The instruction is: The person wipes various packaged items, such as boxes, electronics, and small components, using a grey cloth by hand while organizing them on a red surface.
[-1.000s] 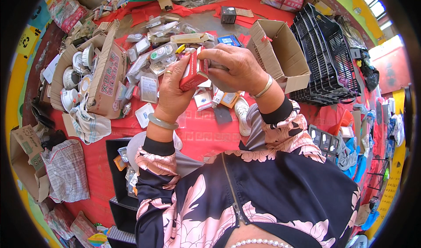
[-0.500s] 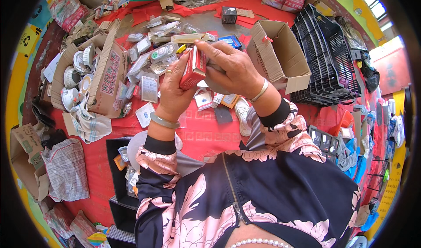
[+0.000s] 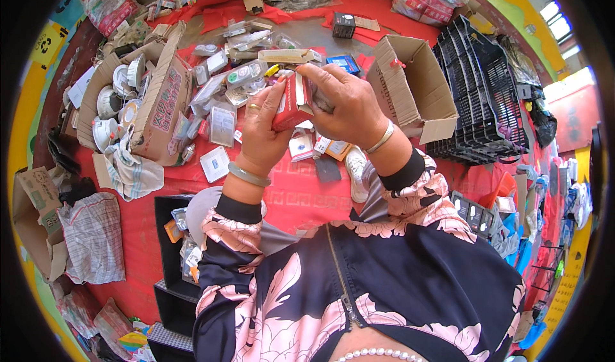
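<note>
A small red and white cardboard box point(image 3: 293, 107) is held up in front of me, tilted, with one end toward my right. My left hand point(image 3: 261, 134) grips it from the left, thumb along its side. My right hand point(image 3: 356, 109) is closed at the box's right end, fingertips on its upper edge. Something greyish shows under those fingers, too hidden to name. Just beyond the hands lies a pile of packaged small goods, among them a clear plastic case point(image 3: 223, 125) and a long yellowish box point(image 3: 289, 56). A white square piece point(image 3: 215, 164) rests near my left wrist.
At left stands an open carton point(image 3: 168, 122) of round white fittings, a striped cloth point(image 3: 136, 170) hanging from it. An empty brown carton point(image 3: 416, 83) and a black plastic crate point(image 3: 480, 99) stand at right. Black trays point(image 3: 173, 246) sit by my left side.
The box has turned slightly, so its end faces more to the right, and my right hand has shifted a little right. The view has moved slightly. Both hands keep contact with the box.
</note>
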Available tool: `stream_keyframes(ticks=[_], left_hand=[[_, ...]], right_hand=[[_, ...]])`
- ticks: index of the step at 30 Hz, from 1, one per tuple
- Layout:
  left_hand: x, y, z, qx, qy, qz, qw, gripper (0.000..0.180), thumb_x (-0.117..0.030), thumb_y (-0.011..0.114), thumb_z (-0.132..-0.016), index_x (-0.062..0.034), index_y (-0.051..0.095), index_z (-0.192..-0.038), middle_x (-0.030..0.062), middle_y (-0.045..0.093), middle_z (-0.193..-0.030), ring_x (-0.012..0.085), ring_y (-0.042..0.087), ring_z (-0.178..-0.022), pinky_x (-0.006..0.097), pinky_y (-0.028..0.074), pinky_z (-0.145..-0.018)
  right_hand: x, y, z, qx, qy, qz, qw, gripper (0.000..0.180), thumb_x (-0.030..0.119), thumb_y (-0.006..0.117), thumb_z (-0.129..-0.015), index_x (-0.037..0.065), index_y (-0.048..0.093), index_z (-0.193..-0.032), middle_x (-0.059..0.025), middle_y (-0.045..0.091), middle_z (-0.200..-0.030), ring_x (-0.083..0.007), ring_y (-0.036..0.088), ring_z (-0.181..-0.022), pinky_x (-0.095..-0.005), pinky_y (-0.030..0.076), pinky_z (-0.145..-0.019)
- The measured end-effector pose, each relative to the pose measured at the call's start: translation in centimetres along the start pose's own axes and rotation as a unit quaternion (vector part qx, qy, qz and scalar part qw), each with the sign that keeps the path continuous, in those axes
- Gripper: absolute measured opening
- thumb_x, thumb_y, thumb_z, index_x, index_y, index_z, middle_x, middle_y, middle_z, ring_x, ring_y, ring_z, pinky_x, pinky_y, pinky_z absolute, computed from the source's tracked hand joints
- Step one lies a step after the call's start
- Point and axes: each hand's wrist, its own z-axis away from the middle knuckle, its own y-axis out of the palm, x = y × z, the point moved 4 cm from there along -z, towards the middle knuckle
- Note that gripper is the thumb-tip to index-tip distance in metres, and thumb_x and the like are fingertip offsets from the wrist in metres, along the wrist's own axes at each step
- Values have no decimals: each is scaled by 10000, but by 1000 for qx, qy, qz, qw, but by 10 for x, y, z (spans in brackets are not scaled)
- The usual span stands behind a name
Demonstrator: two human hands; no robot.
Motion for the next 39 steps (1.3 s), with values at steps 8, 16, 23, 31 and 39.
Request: stream_keyframes(ticks=[8,16,23,31,39], left_hand=[[-1,4,2,-9,-8,-4,1000,660,50,673,-689,-43,449,-1302,152,529,-1217,282,533,-1093,338,447,-901],[-5,4,1,-13,-39,92,995,645,81,639,-701,-41,447,-1305,141,523,-1230,251,535,-1105,316,435,-918],[-3,1,0,11,-38,78,996,639,105,612,-692,-38,457,-1296,131,529,-1223,240,530,-1110,315,425,-931],[-2,2,2,14,-34,79,996,688,26,680,-663,-39,450,-1308,144,544,-1152,273,532,-1039,348,437,-885],[10,5,-1,26,-13,-36,999,702,23,622,-663,-34,413,-1331,185,547,-1097,332,520,-1007,394,410,-903]], right_hand=[[-1,-2,0,0,-1,14,1000,464,91,631,-618,79,569,-1078,-86,579,-797,-272,607,-698,-344,492,-561],[3,-5,0,-71,-56,-22,996,452,69,669,-593,55,586,-1037,-103,605,-828,-266,604,-689,-328,493,-581],[0,-6,-2,-63,-70,-24,995,423,51,667,-608,67,603,-1026,-105,608,-827,-268,607,-693,-333,499,-604],[-5,-4,-1,-28,-79,-29,996,411,41,648,-616,78,620,-1024,-80,591,-818,-250,602,-679,-318,494,-590],[1,17,7,59,9,143,988,534,74,633,-664,77,549,-1191,-68,551,-890,-223,587,-779,-318,496,-619]])
